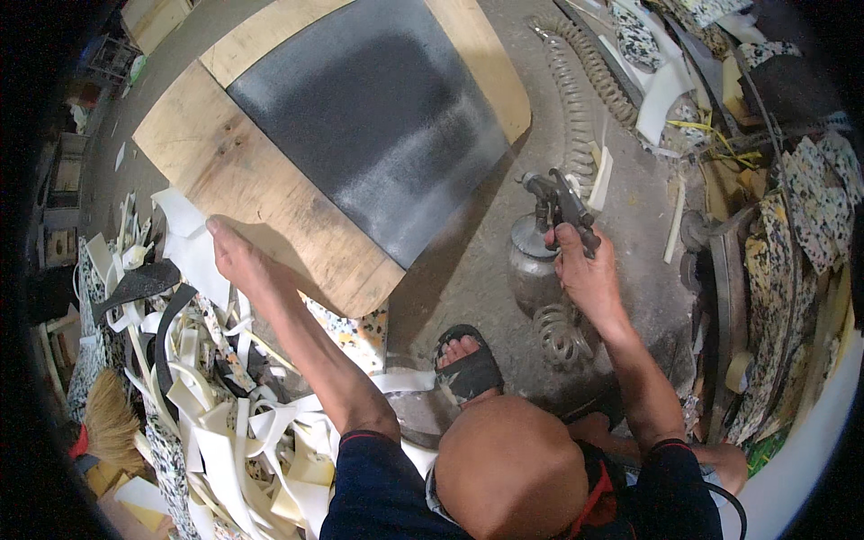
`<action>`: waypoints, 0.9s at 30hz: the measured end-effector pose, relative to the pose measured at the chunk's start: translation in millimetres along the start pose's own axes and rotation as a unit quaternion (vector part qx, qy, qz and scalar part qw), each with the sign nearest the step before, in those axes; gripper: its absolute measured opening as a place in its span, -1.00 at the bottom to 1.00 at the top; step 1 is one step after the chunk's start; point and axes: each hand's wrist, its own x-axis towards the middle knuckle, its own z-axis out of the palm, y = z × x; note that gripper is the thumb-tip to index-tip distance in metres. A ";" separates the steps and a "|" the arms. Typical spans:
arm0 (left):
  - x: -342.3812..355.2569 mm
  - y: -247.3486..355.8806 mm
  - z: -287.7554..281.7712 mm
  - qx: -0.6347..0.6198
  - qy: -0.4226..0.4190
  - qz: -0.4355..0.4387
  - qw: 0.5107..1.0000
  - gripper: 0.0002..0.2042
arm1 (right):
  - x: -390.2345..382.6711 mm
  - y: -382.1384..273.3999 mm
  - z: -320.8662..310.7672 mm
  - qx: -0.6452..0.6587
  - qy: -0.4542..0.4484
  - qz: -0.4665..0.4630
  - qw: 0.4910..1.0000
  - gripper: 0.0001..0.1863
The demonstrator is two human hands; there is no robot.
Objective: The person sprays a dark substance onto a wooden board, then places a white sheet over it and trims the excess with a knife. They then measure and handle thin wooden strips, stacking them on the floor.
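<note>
Grey metal, gripped in the curled fingers of the right hand (591,277): a spray gun (565,209) with a rounded cup (529,245). Left hand (239,261) bent at the lower-left edge of a tilted wooden panel (279,184), gripping or merely touching, impossible to tell. Apparently at the coating step, with pale haze (396,175) across the panel's dark centre (360,108); probably calling next for an even pass, nozzle (530,180) square to the surface. Around: grey concrete floor (643,207), coiled hose (569,85), heaped white and speckled foam offcuts (216,441).
</note>
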 end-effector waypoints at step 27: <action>-7.8 -11.7 -14.3 0.036 0.032 -0.031 0.998 -0.46 | 43.3 -62.3 -9.8 0.116 -0.095 0.024 0.988 -0.38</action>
